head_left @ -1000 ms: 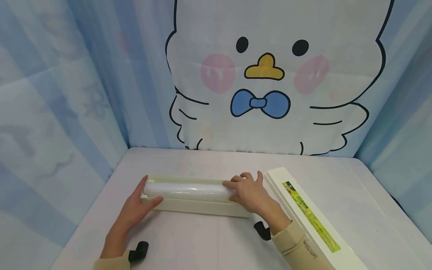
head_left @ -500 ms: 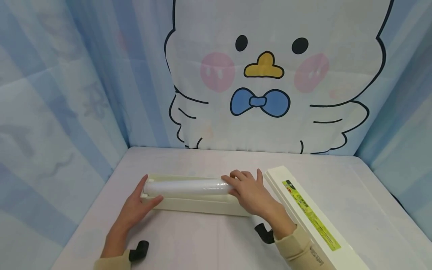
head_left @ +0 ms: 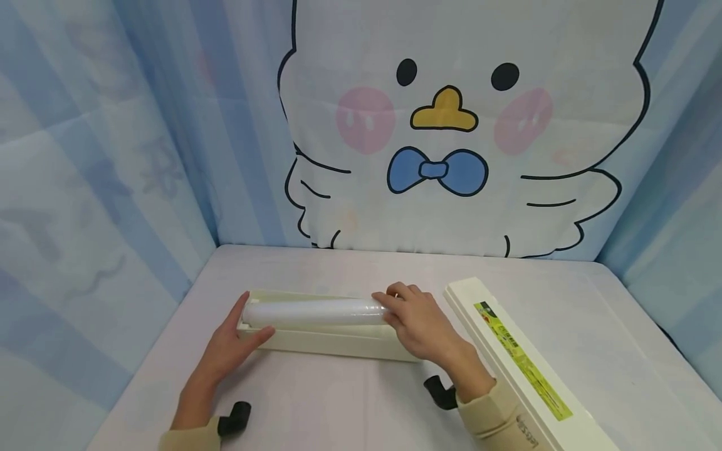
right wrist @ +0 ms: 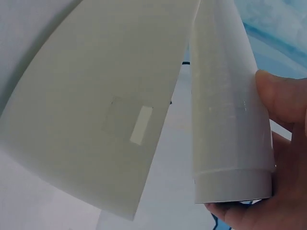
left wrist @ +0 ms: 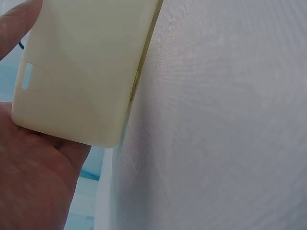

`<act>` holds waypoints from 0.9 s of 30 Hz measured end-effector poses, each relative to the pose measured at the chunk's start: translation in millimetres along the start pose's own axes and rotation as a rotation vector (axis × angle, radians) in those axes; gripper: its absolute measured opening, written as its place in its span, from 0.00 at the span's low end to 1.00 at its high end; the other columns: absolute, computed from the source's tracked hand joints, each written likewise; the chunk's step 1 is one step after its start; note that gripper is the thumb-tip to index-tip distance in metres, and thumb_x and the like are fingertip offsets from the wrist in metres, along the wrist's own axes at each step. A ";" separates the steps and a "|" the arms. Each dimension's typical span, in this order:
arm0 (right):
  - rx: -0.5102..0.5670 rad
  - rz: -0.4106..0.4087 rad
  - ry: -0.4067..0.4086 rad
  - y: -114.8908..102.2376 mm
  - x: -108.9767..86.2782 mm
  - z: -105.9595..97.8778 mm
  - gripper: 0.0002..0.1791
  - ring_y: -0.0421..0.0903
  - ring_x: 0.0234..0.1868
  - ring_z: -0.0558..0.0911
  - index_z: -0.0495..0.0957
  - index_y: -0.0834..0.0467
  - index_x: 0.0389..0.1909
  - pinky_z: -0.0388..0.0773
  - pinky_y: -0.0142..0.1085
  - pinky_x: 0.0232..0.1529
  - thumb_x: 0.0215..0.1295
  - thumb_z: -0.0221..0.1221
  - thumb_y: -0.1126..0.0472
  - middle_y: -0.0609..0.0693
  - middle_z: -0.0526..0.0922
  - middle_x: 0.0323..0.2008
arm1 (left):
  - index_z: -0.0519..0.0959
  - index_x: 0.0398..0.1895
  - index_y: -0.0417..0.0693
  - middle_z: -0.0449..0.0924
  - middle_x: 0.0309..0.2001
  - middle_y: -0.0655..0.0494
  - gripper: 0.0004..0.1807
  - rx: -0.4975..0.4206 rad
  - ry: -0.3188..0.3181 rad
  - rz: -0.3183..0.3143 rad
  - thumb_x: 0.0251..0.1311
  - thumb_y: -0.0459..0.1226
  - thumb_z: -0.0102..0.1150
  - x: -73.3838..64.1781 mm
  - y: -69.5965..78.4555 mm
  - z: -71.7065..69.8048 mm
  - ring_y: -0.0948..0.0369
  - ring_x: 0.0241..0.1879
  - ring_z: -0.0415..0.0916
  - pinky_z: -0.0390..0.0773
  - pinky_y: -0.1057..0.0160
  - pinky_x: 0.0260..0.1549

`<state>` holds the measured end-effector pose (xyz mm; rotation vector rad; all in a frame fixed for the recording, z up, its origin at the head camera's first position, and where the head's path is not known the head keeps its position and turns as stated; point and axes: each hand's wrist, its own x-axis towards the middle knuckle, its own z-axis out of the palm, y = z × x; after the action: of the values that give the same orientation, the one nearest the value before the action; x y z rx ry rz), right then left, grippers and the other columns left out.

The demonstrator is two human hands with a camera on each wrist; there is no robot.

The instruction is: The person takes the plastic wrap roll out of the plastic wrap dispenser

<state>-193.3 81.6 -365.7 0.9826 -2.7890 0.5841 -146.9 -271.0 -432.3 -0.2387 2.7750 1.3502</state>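
A roll of clear plastic film (head_left: 321, 312) lies slantwise in a long cream dispenser box (head_left: 338, 343). Its left end sits down inside, while the right end is lifted above the rim. My right hand (head_left: 424, 329) grips that raised end; in the right wrist view the thumb lies along the roll (right wrist: 230, 105), with fingers behind and below it. A gap separates the roll from the box wall (right wrist: 105, 124). At the box's left end my left hand (head_left: 225, 352) holds on, thumb over the front and fingers at the far side. The left wrist view shows this box end (left wrist: 81, 86).
A long cream lid (head_left: 479, 313) with a yellow-green label (head_left: 524, 363) lies diagonally on the table, beside my right forearm. The pale tablecloth (head_left: 316, 401) meets a patterned curtain (head_left: 361, 207) at the back. Black wrist mounts (head_left: 234, 418) stick out near both sleeves.
My right hand has raised the right end of the film roll out of the box, then held it there. The left hand stays on the box.
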 end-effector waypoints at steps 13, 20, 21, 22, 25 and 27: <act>0.051 0.058 -0.017 1.9 1.5 3.0 0.22 0.57 0.57 0.77 0.79 0.49 0.65 0.75 0.58 0.51 0.71 0.59 0.56 0.50 0.77 0.62 | 0.40 0.82 0.46 0.47 0.77 0.32 0.56 -0.005 0.002 -0.007 0.64 0.55 0.64 1.1 0.7 1.7 0.36 0.74 0.49 0.53 0.35 0.68; -0.026 -0.030 -0.068 4.3 1.6 1.4 0.33 0.57 0.60 0.76 0.72 0.41 0.71 0.75 0.60 0.51 0.64 0.68 0.48 0.46 0.70 0.71 | 0.40 0.82 0.46 0.47 0.77 0.31 0.56 -0.007 0.000 -0.016 0.64 0.55 0.64 0.0 1.5 1.4 0.36 0.74 0.49 0.53 0.35 0.68; -0.039 -0.050 -0.072 5.3 1.6 0.8 0.35 0.57 0.59 0.76 0.71 0.41 0.72 0.76 0.59 0.51 0.64 0.69 0.48 0.46 0.69 0.72 | 0.40 0.82 0.46 0.47 0.77 0.31 0.56 -0.006 0.001 -0.016 0.64 0.55 0.64 -0.2 1.7 1.3 0.35 0.74 0.49 0.53 0.35 0.68; -0.055 -0.072 -0.073 6.3 1.5 0.4 0.36 0.56 0.59 0.76 0.71 0.41 0.72 0.76 0.58 0.50 0.63 0.70 0.50 0.45 0.68 0.72 | 0.40 0.82 0.45 0.47 0.77 0.31 0.56 -0.007 0.002 -0.016 0.64 0.54 0.64 -0.4 1.9 1.2 0.35 0.74 0.49 0.53 0.35 0.68; -0.108 -0.140 -0.076 9.2 1.9 -1.2 0.39 0.53 0.55 0.77 0.70 0.41 0.73 0.77 0.53 0.46 0.60 0.72 0.52 0.43 0.67 0.73 | 0.40 0.82 0.45 0.47 0.77 0.31 0.56 -0.004 0.002 -0.016 0.64 0.54 0.64 -0.6 2.4 0.8 0.35 0.74 0.48 0.53 0.35 0.68; -0.134 -0.174 -0.083 10.7 1.7 -2.6 0.40 0.51 0.53 0.77 0.70 0.41 0.73 0.77 0.50 0.45 0.59 0.73 0.54 0.43 0.67 0.73 | 0.40 0.82 0.45 0.47 0.77 0.31 0.56 0.000 0.002 -0.019 0.64 0.54 0.64 -0.4 2.9 0.6 0.35 0.74 0.48 0.54 0.35 0.68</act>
<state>-201.4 89.2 -366.3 1.2297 -2.7314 0.3364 -147.0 -268.7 -430.4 -0.2657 2.7674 1.3474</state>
